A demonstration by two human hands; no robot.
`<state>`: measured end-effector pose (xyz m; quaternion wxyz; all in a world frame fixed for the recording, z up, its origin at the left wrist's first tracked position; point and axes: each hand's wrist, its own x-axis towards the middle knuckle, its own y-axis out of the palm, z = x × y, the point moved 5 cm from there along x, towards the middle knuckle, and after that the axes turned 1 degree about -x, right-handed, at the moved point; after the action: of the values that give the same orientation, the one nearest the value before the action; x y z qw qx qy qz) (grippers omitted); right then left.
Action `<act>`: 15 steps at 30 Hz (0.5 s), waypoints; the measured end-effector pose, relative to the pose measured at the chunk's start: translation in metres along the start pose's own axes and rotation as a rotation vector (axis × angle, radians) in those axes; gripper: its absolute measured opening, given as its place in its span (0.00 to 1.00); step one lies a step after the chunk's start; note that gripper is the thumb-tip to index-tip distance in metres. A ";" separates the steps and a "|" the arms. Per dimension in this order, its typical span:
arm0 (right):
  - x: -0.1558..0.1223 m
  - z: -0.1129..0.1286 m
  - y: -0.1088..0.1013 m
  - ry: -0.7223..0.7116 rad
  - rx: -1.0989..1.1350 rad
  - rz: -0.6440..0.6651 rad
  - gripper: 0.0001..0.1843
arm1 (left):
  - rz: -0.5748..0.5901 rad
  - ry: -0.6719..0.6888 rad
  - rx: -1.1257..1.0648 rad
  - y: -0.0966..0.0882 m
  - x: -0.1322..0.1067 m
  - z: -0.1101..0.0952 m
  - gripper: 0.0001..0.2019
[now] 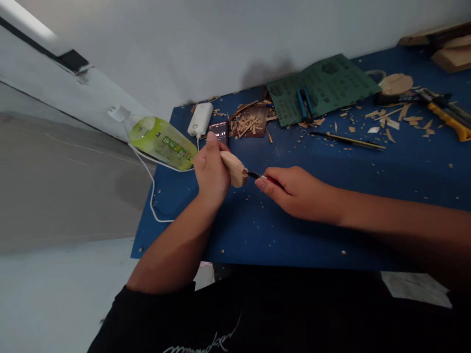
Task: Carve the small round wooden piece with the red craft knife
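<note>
My left hand [211, 171] grips a pale carved wooden piece [234, 168], which sticks out to the right of the fingers. My right hand [298, 192] pinches a small carving knife [262, 176] with a red handle. Its dark blade points left and meets the rounded end of the wood, or comes very close to it. Most of the handle is hidden inside my right fingers. Both hands are held just above the blue workbench [265, 235].
A phone [220, 131] showing a timer lies beyond my left hand, next to a white power bank [200, 119] and a green pouch [161, 143] with a white cable. Green sandpaper [324, 88], a yellow utility knife [449, 117], a long thin tool [348, 140] and scattered wood shavings lie further back.
</note>
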<state>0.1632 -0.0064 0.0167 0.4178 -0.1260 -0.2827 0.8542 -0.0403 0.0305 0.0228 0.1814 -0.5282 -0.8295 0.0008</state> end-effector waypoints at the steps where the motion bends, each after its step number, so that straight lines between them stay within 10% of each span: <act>1: 0.000 0.001 0.001 0.006 0.042 -0.001 0.26 | -0.008 -0.002 -0.014 0.000 0.000 -0.001 0.35; 15: -0.003 0.006 0.003 0.053 -0.047 0.004 0.25 | -0.005 0.098 -0.075 0.005 -0.009 -0.003 0.35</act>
<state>0.1606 -0.0128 0.0203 0.4202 -0.1592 -0.2914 0.8445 -0.0314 0.0242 0.0219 0.2019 -0.5319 -0.8205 -0.0569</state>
